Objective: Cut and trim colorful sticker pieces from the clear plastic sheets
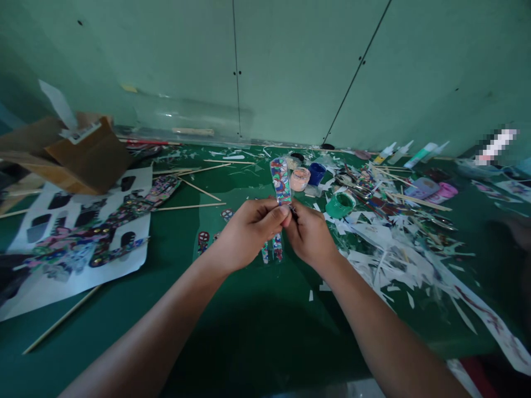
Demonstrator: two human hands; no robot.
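Note:
Upright above the table stands a strip-shaped cutout (281, 179), rounded at the top and painted in swirling red, blue, green and white. My left hand (251, 232) pinches its lower end between thumb and fingers. Against that same end, my right hand (311, 232) is closed, its fingertips meeting the left thumb. A small dark thing shows at the right fingers, too hidden to name. Beneath my hands, other painted cutouts (265, 252) lie on a clear sheet (215, 204), partly covered by my wrists. One round-ended red and dark cutout (203, 241) lies left of my left hand.
Open paint pots, green (341, 204), blue (317, 173) and peach (299, 179), stand behind my right hand. Paper scraps (373, 265), sticks and scissors (359, 190) clutter the right. On the left are a cardboard box (83, 157), a painted sheet (133, 265) and a stick (62, 319).

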